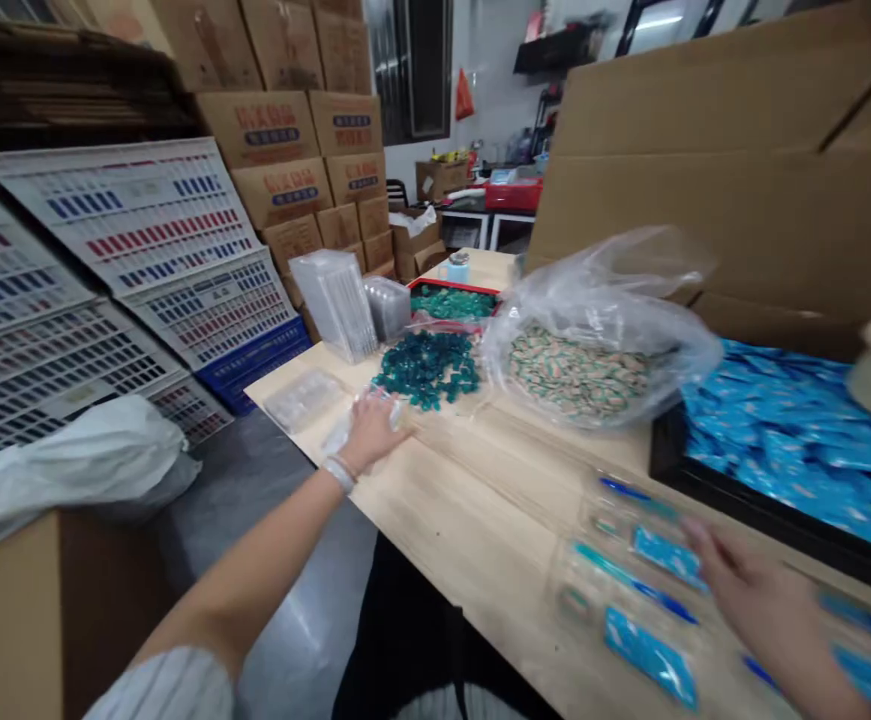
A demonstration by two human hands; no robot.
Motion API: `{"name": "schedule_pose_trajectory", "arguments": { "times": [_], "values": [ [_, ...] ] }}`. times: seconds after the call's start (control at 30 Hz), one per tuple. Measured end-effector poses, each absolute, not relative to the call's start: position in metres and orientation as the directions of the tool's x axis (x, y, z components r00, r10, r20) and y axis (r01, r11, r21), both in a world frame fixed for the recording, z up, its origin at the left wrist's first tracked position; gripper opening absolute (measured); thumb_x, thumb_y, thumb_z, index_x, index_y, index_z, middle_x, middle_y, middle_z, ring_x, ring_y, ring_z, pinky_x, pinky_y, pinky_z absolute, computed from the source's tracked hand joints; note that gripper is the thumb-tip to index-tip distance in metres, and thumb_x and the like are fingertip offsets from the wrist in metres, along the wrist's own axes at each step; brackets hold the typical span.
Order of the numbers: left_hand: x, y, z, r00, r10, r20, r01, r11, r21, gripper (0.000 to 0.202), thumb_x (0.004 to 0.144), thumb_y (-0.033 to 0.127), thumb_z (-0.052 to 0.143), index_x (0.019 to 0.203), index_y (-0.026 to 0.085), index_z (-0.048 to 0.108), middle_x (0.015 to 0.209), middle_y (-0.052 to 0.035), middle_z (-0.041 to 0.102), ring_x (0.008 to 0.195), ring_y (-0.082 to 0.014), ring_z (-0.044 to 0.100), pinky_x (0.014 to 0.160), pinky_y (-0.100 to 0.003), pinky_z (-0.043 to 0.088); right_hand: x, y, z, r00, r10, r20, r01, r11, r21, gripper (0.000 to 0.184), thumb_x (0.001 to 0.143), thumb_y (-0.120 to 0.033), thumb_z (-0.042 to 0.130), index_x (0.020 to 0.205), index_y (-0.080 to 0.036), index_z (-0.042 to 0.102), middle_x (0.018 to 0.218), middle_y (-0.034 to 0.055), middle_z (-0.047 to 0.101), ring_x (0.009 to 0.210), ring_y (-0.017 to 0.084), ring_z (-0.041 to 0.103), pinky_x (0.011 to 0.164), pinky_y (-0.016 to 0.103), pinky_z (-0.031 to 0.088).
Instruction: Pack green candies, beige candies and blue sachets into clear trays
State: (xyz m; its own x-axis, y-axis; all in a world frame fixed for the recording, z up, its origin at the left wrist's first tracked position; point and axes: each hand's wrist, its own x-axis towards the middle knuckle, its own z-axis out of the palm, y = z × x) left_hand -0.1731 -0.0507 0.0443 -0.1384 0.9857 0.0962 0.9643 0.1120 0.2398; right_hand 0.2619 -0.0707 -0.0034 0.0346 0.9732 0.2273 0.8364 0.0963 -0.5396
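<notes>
One packet [664,553], long axis 10-to-4, lies at 10 o'clock from the right hand [765,595], the left hand [375,432] farther off; opening and hold of both indiscernible.

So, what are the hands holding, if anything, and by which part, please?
It cannot be told: the left hand, at some clear plastic, and the right hand, beside a blue packet, are blurred.

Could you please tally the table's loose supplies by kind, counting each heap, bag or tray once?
Heap of dark teal pieces: 1
Red-rimmed tray of green pieces: 1
Clear plastic bag of beige-green pieces: 1
Black-rimmed tray of blue packets: 1
Total: 4
</notes>
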Motion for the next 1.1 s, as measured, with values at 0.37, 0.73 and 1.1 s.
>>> {"name": "schedule_pose_trajectory", "arguments": {
  "times": [0.37, 0.73, 1.1],
  "values": [
    [-0.264, -0.063, -0.004, -0.23, 0.971, -0.062, 0.925, 0.238, 0.297, 0.076, 0.066, 0.062, 0.049, 0.131, 0.035, 0.022, 0.141, -0.0078, 0.016, 0.12, -0.0338, 0.027, 0.091, -0.048, 0.028, -0.09, -0.009, -0.017, -0.67, 0.721, 0.174, 0.337, 0.505, -0.795, 0.025, 0.077, -0.019, 0.043, 0.1, -0.021, 0.052, 0.087, 0.005, 0.058, 0.065, 0.014, 0.057, 0.061, 0.029, 0.049],
    [-0.249, -0.056, -0.001, -0.188, 0.982, 0.021, 0.947, 0.176, 0.271, 0.027, 0.069, 0.025, 0.053, 0.094, 0.018, 0.058, 0.14, -0.0083, 0.019, 0.129, -0.0336, 0.0, 0.101, -0.055, 0.004, -0.115, 0.039, -0.006, -0.902, 0.401, 0.161, 0.345, 0.893, -0.29, 0.018, 0.08, -0.016, 0.044, 0.086, -0.017, 0.06, 0.087, 0.0077, 0.053, 0.085, 0.018, 0.048, 0.074, 0.031, 0.039],
    [-0.25, -0.077, 0.073, -0.026, 1.0, -0.015, 0.865, 0.03, 0.502, 0.034, 0.077, 0.044, 0.044, 0.101, 0.022, 0.054, 0.141, -0.0049, 0.02, 0.13, -0.0261, 0.012, 0.102, -0.048, 0.015, -0.039, 0.007, 0.067, -0.996, 0.042, 0.084, 0.042, 0.999, -0.009, 0.012, 0.078, -0.013, 0.046, 0.077, -0.02, 0.055, 0.074, 0.0049, 0.055, 0.069, 0.018, 0.044, 0.062, 0.032, 0.029]
  ]
}}
